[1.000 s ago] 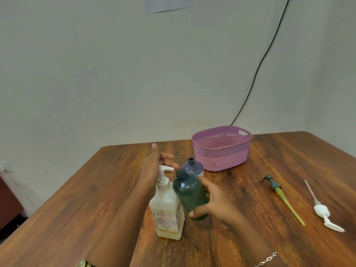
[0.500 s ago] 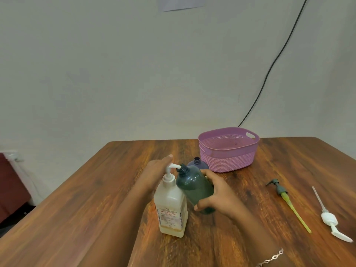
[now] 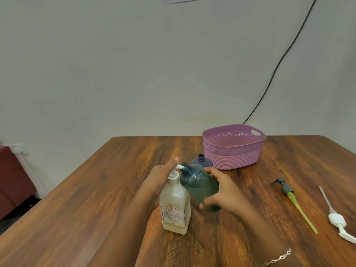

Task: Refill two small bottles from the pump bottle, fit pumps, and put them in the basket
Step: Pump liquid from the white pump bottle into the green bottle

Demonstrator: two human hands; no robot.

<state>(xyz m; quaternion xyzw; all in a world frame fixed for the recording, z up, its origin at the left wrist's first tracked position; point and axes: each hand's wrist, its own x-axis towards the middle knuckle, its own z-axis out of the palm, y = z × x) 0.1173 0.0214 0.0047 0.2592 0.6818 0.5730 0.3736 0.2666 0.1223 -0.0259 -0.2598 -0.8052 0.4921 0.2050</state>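
The right hand (image 3: 225, 194) wraps its fingers round the tilted, translucent dark-green bottle (image 3: 200, 184). Its open neck meets the pump bottle (image 3: 175, 206) spout, beneath the left hand (image 3: 160, 180), whose straight fingers seemingly press down.

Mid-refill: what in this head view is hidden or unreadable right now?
Head view, purple bottle: lower body hidden behind the green bottle and right hand.
Head view, pump bottle: pump top mostly covered by the left hand; any flow into the green bottle cannot be seen.
Head view, label: small print too blurred to read.
Head view, white pump: spout tip cut off by the right edge.
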